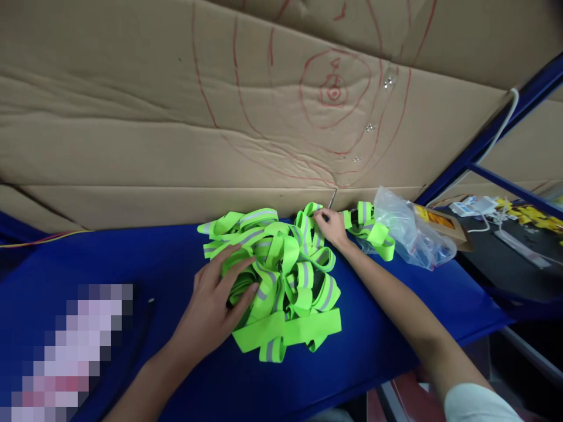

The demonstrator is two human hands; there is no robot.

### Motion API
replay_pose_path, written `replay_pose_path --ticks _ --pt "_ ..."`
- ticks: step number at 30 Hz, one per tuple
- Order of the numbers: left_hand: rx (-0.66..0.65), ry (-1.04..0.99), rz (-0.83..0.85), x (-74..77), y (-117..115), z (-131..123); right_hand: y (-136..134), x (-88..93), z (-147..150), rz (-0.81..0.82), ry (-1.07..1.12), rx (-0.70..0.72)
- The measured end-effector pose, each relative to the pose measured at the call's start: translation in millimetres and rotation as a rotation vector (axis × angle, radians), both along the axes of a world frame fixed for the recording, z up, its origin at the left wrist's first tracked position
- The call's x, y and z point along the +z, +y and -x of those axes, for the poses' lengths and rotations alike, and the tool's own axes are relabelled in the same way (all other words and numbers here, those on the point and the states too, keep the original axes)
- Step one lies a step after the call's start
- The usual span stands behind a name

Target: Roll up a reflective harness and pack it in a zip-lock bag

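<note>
A tangled pile of neon green reflective straps (281, 264), each with a grey stripe, lies on the blue table in the head view. My left hand (220, 287) rests on the pile's left side, fingers spread and curved over some loops. At the pile's far right edge, my right hand (329, 225) has thumb and forefinger pinched at a reflective strap (313, 209). A thin, metal-looking sliver stands just behind that hand against the cardboard. More green straps (380, 234) lie to the right of my right wrist.
Clear plastic bags (409, 234) and a small cardboard box (444, 225) sit at the right. Behind the table (176, 346) rises a cardboard wall (145, 152) with red rings drawn on it. A blue frame bar (488, 138) and a dark surface with yellow pieces (534, 217) are farther right.
</note>
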State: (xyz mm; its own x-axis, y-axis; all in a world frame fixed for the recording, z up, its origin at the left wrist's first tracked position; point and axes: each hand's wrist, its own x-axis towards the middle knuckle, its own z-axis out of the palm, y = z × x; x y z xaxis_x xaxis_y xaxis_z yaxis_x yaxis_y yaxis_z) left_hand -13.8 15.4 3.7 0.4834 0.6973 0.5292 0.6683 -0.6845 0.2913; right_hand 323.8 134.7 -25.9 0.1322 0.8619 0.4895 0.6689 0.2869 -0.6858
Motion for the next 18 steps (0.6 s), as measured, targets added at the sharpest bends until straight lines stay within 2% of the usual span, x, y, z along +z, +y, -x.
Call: replay_pose_path --ticks 18 --pt "-0.01 0.0 0.004 -2.2 2.7 1.3 -4.1 2.3 -2.9 -0.101 0.019 0.068"
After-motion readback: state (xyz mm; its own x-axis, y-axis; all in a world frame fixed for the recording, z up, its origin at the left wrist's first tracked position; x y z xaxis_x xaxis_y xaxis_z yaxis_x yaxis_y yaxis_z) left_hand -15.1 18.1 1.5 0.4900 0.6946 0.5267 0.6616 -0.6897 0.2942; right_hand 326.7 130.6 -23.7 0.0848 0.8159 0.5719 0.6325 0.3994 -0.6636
